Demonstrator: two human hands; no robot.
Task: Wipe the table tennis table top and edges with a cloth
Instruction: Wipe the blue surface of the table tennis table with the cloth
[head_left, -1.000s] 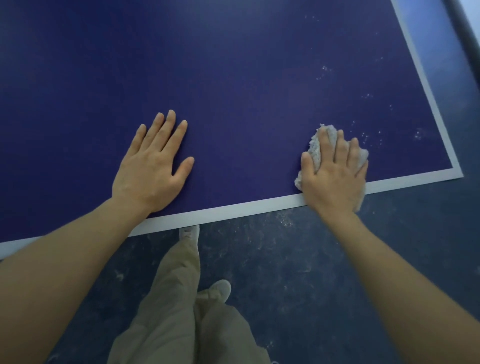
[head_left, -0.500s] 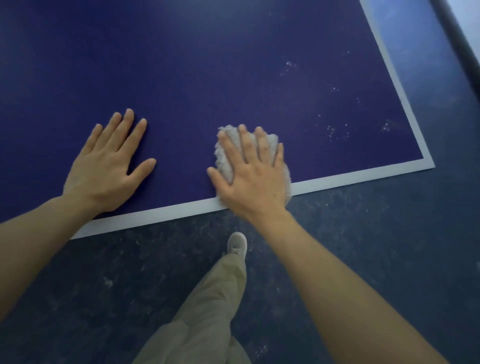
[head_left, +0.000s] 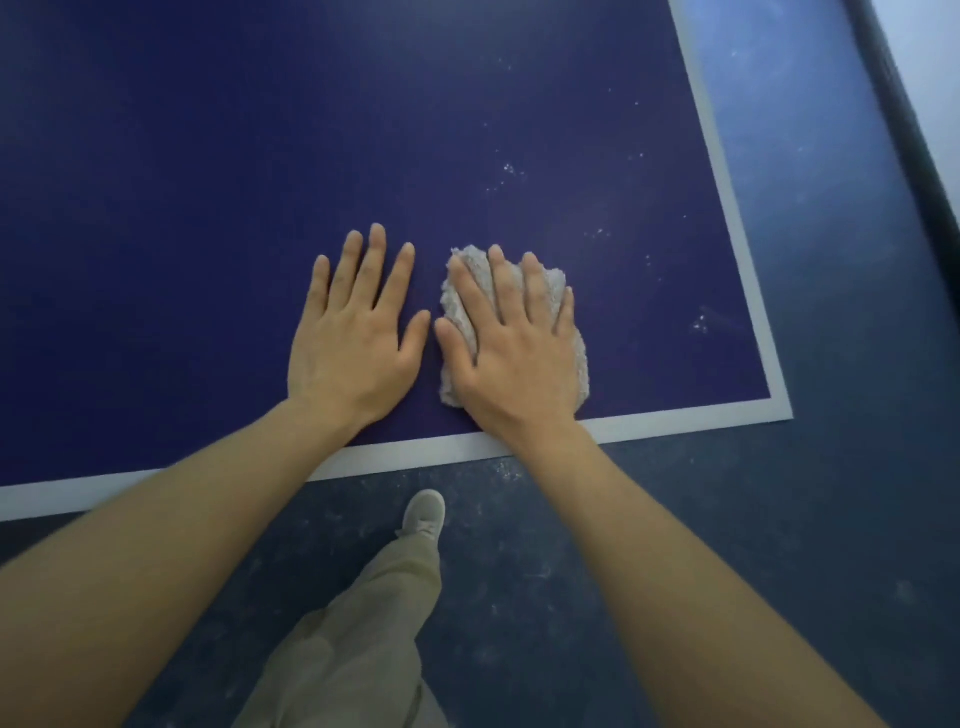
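The right hand (head_left: 514, 348) lies flat with straight fingers on a crumpled pale grey cloth (head_left: 563, 338) and presses it down on the table tennis table top (head_left: 260, 156); the fingers are not curled around the cloth, so it is held only by the pressure of the palm. The cloth shows beyond the fingertips, along the thumb side and at the right of the hand, and it sits a little right of the centre of the frame, just above the white edge line (head_left: 675, 418) of the table. The left hand (head_left: 353, 338) is also flat and spread, palm down on the bare dark blue surface, holding nothing. It is just beside the right hand, and the two thumbs are almost touching; I cannot tell if they really touch.

The white line runs along the near edge and turns at the corner (head_left: 779, 408) in the right part of the frame, then goes up toward the upper right. Small white specks (head_left: 511, 171) lie on the blue surface above and to the right of the cloth. Below the table, in the lower centre, a leg in beige trousers (head_left: 363, 623) and a light shoe (head_left: 426, 512) stand on the dark blue speckled floor (head_left: 727, 519). Both forearms come in from the lower corners of the frame.
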